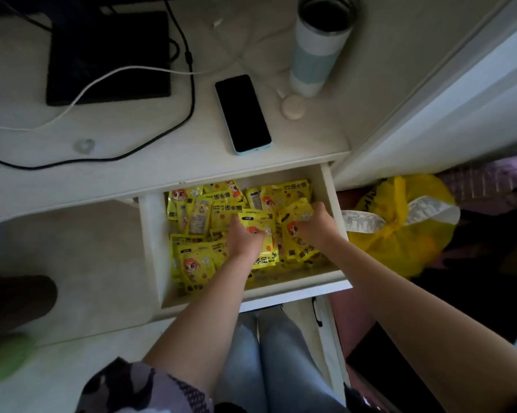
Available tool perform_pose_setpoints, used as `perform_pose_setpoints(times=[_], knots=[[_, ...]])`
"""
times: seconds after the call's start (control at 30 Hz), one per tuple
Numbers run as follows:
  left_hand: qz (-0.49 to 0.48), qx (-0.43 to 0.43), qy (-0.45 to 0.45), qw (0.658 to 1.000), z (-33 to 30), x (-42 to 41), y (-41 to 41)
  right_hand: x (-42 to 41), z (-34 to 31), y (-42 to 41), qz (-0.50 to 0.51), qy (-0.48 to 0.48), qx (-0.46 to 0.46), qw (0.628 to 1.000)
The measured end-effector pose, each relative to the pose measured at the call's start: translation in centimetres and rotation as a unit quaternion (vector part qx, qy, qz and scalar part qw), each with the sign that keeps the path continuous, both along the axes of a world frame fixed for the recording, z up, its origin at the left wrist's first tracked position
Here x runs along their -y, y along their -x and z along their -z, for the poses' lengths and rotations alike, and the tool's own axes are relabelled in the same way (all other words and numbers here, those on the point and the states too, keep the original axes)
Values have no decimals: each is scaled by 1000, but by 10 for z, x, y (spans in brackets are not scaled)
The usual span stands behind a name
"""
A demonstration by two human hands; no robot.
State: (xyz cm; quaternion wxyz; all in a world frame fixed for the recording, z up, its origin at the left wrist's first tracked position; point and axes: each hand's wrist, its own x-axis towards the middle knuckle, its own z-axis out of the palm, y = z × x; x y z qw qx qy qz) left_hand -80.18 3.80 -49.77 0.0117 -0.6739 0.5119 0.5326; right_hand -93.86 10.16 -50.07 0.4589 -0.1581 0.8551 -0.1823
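Note:
An open white drawer (296,286) under the desk holds several yellow packets (197,216) printed with a cartoon face. My left hand (243,238) is inside the drawer, fingers curled round one yellow packet (258,225) near the middle. My right hand (316,226) is at the drawer's right side, fingers curled into another yellow packet (294,213). Both fingertips are partly hidden among the packets.
On the white desk (161,162) above lie a black phone (242,113), a tall open tumbler (318,43), a small round disc (293,107), a black box (109,56) and black and white cables. A knotted yellow plastic bag (400,228) sits right of the drawer.

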Motion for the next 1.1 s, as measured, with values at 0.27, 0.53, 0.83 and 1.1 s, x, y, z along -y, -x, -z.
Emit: perform_pose_setpoints(times=[0.27, 0.53, 0.83, 1.1], knots=[[42, 63, 60, 995, 19, -13, 11, -4, 23, 4, -53, 10, 8, 999], [192, 120, 186, 956, 32, -17, -4, -10, 22, 10, -171, -69, -83, 979], [238, 47, 202, 949, 3, -19, -57, -35, -19, -5, -308, -3, -100, 946], [366, 4, 188, 912, -24, -63, -107, -90, -36, -43, -478, 63, -110, 869]])
